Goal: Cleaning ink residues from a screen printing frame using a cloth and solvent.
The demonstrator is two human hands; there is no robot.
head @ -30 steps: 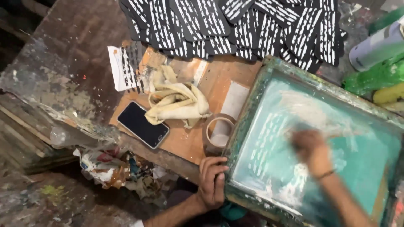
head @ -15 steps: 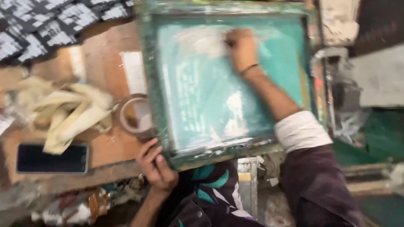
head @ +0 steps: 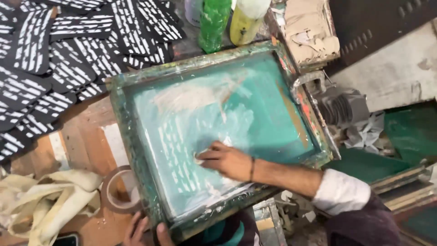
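Note:
A green wooden screen frame (head: 119,118) with a teal mesh (head: 268,114) lies tilted on the worktable, its mesh smeared with white streaks. My right hand (head: 227,160) rests on the mesh near its front half, fingers pressing a small white cloth wad (head: 199,157) against it. A dark band circles that wrist, and the white sleeve is rolled up. My left hand (head: 142,230) grips the frame's near left corner at the bottom of the view, only its fingers showing.
Several black pieces printed with white dashes (head: 68,50) cover the far left. A tape roll (head: 116,190), pale rags (head: 50,200) and a phone (head: 68,239) lie left of the frame. Green (head: 214,20) and yellow (head: 246,20) bottles stand behind it, a paste-caked block (head: 307,29) and metal part (head: 343,109) to the right.
My right hand has slid across the mesh from its far side to the near left part. My left hand has stayed on the frame's corner. The view has swung.

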